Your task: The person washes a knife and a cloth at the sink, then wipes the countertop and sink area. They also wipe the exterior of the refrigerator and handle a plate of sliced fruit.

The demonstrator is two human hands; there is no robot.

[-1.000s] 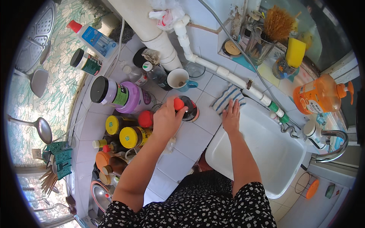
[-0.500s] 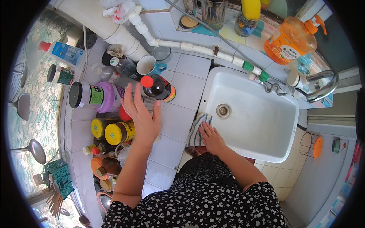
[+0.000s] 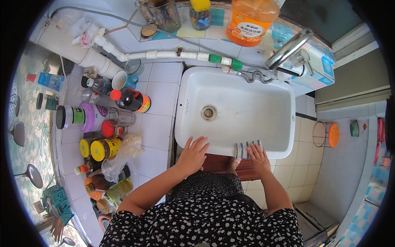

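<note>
A white sink (image 3: 288, 103) stands ahead of me, its metal drain near the left end. My right hand (image 3: 259, 159) presses a blue-and-white striped cloth (image 3: 242, 150) onto the sink's near rim, right of the middle; its fingers lie over the cloth's right part. At the sink's near left corner, my left hand (image 3: 192, 158) is open, fingers spread and fingertips by the rim, holding nothing. The curved metal faucet (image 3: 290, 49) hangs over the sink's far right side.
Left of the sink, a tiled counter (image 3: 154, 123) carries a dark sauce bottle (image 3: 131, 100), a blue mug (image 3: 131, 81), a glass jar (image 3: 123, 117), yellow-lidded jars (image 3: 105, 149) and a clear plastic bag (image 3: 123, 158). An orange soap bottle (image 3: 250, 22) stands on the far ledge. A red mat (image 3: 214, 164) lies below.
My view has shifted right. My right hand has slid the cloth from the sink's left edge along to its front rim. My left hand has come down from above the counter to the sink's near corner.
</note>
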